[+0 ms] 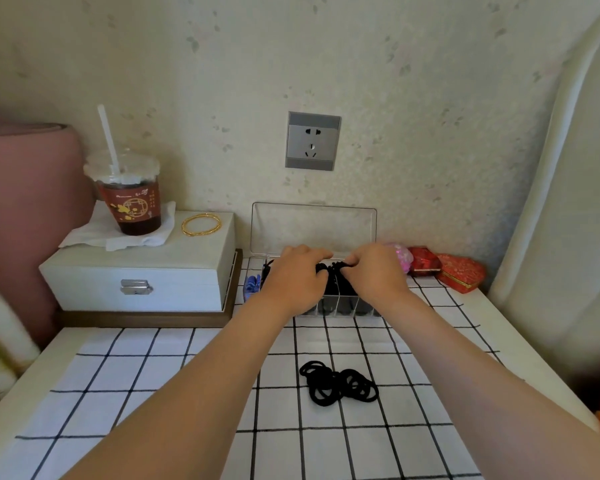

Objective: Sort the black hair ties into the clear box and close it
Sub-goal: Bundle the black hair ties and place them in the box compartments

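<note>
1. Over the clear box point(340, 309), head view: the left grip point(293, 278) and right grip point(374, 271) are both closed, pinching a bunch of black hair ties point(328, 268) between them, apparently to seat it in a compartment.
2. The lid point(312, 226) stands upright against the wall, which keeps the box mouth free for loading. It is not yet closed.
3. On the checked surface point(153, 375), a loose pile point(338, 382) of ties lies well apart from the box and, in my judgement, awaits transfer.

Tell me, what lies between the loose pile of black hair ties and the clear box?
Only bare checked cloth, as the head view shows. The pile of hair ties lies apart from the clear box.
</note>
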